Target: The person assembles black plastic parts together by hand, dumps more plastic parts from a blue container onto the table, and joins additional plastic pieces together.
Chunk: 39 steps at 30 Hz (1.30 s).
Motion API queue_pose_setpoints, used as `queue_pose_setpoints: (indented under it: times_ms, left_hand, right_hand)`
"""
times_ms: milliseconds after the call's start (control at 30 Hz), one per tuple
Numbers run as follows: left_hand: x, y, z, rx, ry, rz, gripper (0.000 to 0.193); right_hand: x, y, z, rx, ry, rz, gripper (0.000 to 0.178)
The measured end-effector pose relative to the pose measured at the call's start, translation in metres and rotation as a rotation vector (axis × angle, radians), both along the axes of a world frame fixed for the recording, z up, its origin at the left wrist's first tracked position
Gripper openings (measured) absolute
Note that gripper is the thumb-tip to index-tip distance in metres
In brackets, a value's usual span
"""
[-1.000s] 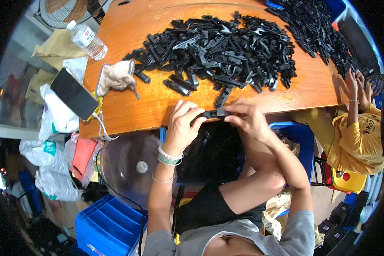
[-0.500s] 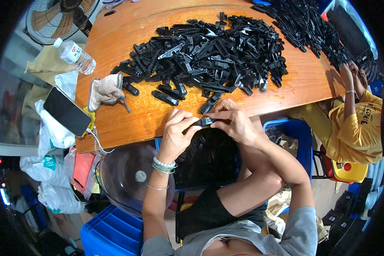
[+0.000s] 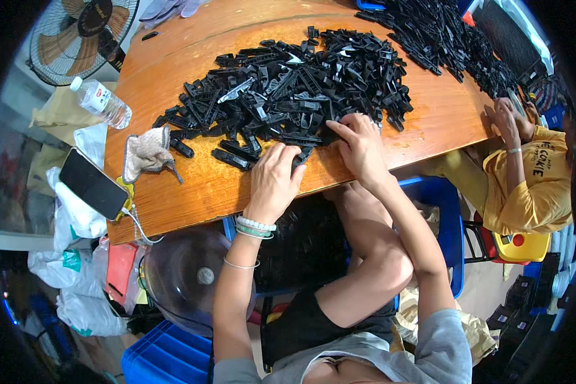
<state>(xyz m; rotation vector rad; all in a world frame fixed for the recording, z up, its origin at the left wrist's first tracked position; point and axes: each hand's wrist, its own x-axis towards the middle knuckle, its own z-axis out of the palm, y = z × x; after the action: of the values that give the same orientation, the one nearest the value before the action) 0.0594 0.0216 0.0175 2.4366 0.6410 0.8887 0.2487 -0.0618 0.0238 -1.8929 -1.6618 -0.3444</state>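
Note:
On the wooden table (image 3: pixel 195 211) lies a broad heap of small black plastic clip-like parts (image 3: pixel 281 96). My left hand (image 3: pixel 274 179) is at the heap's near edge, its fingers and thumb closed about a black plastic clip (image 3: pixel 301 157) that is partly hidden. To its right, my right hand (image 3: pixel 361 147) touches the near side of the heap. Its index finger is stretched out apart from the others; the fingertips lie among the parts, and I see nothing held there. A few loose parts (image 3: pixel 231 159) rest left of my left hand.
Left on the table are a crumpled cloth (image 3: pixel 147 153) and a phone (image 3: pixel 93 184) with a cable; a water bottle (image 3: pixel 102 102) stands beyond. Below the edge sit a clear round tub (image 3: pixel 192 281) and blue bins (image 3: pixel 454 237). At right a person in yellow (image 3: pixel 531 179) handles another black heap.
The black clip pinched between both hands is no longer there. My hands have parted and moved forward over the table, the left onto another clip, the right to the heap. The view shifted slightly.

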Motion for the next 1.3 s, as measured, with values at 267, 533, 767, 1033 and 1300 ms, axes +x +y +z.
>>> queue_pose_setpoints:
  times_ms: [267,533,767,1033,1300]
  left_hand:
    - [-0.043,-0.012,0.004,-0.010,0.164,0.294,0.015]
    - [-0.049,-0.002,0.012,-0.137,0.077,0.145,0.019]
    - [-0.047,0.001,-0.001,-0.148,-0.035,0.020,0.021]
    - [-0.047,0.001,-0.009,-0.192,-0.093,0.009,0.020]
    - [-0.044,0.001,-0.008,-0.188,-0.093,0.016,0.019]
  right_hand:
    - [0.004,-0.009,-0.012,0.063,0.153,0.183,0.035]
    - [-0.015,-0.012,-0.001,-0.100,-0.004,-0.147,0.028]
    - [-0.015,-0.018,-0.003,-0.155,0.085,-0.080,0.038]
    - [-0.011,-0.017,-0.007,-0.125,0.262,-0.050,0.034]
    - [-0.004,-0.015,-0.010,-0.032,0.278,-0.068,0.030]
